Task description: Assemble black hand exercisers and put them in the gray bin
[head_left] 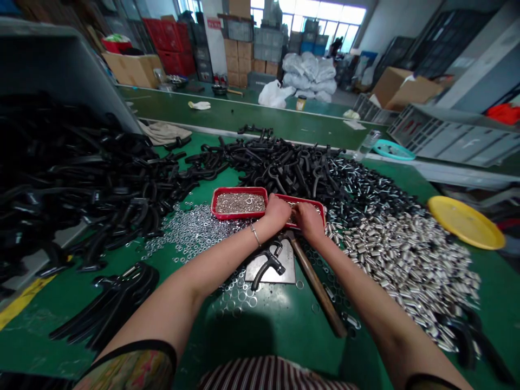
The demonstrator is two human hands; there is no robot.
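My left hand [278, 211] and my right hand [307, 219] meet over the right red tray [324, 212]. Their fingers are bent together, and whatever they hold is too small to make out. Beside them, the left red tray [213, 208] holds many tiny metal pieces with one ring on top. Below my hands, a black handle-shaped part [268, 264] with a metal pin lies on a metal plate [286, 273]. A hammer [319, 287] rests just right of the plate, its head close to the right tray.
Black parts [284, 162] are heaped behind the trays and at the left. Metal cylinders [398, 254] cover the right side, near a yellow lid [465, 222]. Metal rings [195, 227] spread left of the plate. A finished-looking stack of black parts [117, 298] lies front left.
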